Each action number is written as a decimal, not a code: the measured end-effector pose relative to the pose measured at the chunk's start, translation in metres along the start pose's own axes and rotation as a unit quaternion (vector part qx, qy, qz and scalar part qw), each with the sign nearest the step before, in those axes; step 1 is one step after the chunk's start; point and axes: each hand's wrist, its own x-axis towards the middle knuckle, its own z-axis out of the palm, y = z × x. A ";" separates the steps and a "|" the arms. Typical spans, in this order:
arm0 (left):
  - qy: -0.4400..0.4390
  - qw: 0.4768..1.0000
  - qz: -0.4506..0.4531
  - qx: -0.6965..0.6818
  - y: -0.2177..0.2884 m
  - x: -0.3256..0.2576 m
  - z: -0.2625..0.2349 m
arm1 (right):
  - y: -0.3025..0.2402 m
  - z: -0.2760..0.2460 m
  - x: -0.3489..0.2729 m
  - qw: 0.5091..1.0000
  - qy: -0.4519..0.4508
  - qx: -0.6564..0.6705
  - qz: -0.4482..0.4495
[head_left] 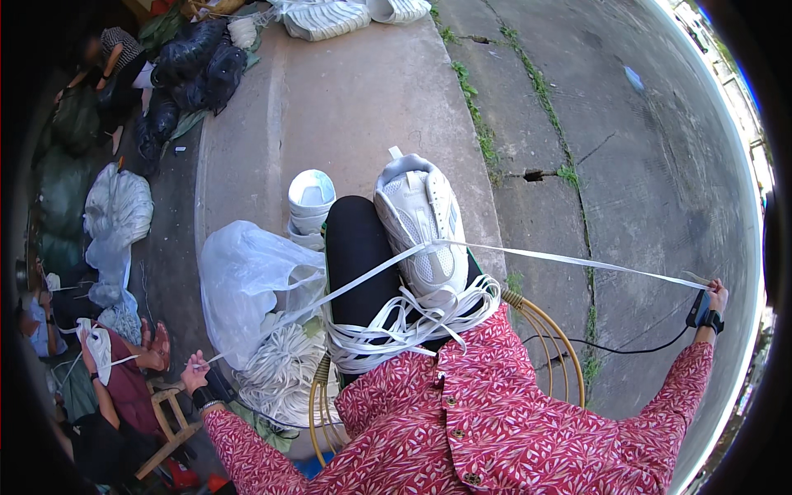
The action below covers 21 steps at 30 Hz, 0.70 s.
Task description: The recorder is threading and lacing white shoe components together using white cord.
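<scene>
A white shoe [419, 219] rests on my lap, toe toward me. One flat white shoelace [577, 261] passes across its front and is pulled out wide to both sides. Far to the left, my left hand [195, 373] is closed on one end of the lace. My right hand [716, 295], stretched far to the right, grips the other end; a thin sliver beside its fingers is too small to make out. A loose bundle of white laces [388, 330] lies across my thighs below the shoe.
Left of my legs are a clear plastic bag [247, 272], a heap of white laces [285, 371] and stacked white shoe parts [311, 198]. Black bags [194, 62] lie farther off. People sit at the left; one hand holds a white shoe piece [99, 351]. A black cable [594, 344] hangs at right.
</scene>
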 end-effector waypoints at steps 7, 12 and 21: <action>0.026 0.999 0.036 -0.029 0.007 -0.005 0.007 | 0.011 0.001 -0.030 0.990 0.092 -0.020 0.107; 0.033 0.998 0.058 0.003 -0.018 -0.022 0.041 | 0.012 -0.026 -0.052 0.986 0.121 -0.055 0.099; 0.071 0.994 0.075 0.040 -0.016 -0.006 0.039 | 0.015 -0.034 -0.077 0.978 0.140 -0.115 0.104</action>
